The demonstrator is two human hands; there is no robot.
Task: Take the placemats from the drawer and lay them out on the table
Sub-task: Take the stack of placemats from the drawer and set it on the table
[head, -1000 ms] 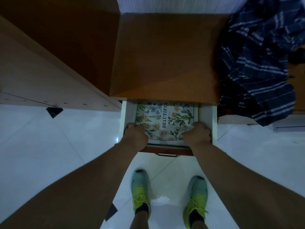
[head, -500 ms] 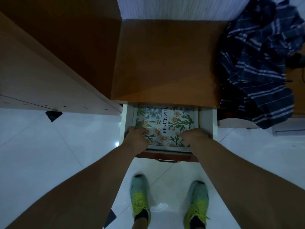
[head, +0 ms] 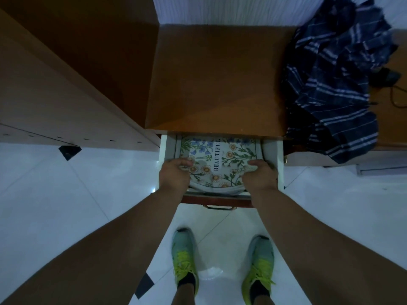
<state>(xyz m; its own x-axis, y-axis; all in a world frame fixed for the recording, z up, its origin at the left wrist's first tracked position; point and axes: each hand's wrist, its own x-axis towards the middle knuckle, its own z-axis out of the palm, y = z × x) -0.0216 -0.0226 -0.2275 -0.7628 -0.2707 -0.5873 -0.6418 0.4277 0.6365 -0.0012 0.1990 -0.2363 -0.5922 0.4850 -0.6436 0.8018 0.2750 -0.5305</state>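
Both our hands reach into the open drawer (head: 272, 155): left hand (head: 175, 173) and right hand (head: 259, 175) each curl fingers over a near corner of the floral placemats (head: 220, 159), which lie inside the drawer below the wooden table (head: 215, 80).

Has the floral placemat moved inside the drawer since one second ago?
Yes. The floral placemat now bows upward at its near edge, lifted toward the drawer front, gripped by the left hand and right hand.
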